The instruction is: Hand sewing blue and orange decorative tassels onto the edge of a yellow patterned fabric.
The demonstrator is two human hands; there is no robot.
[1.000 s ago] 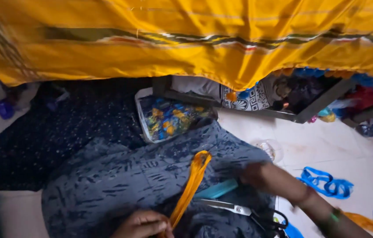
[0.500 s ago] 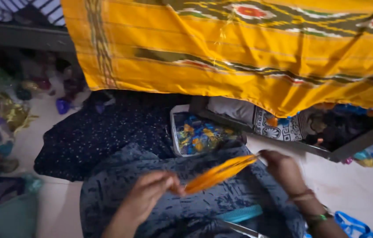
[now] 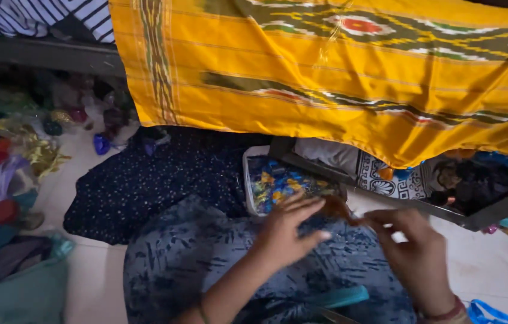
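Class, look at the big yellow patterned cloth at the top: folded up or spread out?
Spread out. The yellow cloth hangs flat across the view, its woven bands running unbroken, its lower edge loose.

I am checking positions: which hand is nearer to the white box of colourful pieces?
Left. The left hand overlaps the lower right corner of the box; the right hand is farther right, apart from it.

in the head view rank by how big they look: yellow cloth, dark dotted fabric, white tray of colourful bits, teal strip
1. yellow cloth, spans most of the top.
2. dark dotted fabric on the floor.
3. white tray of colourful bits, partly behind the left hand.
4. teal strip, smallest, though only partly in view.
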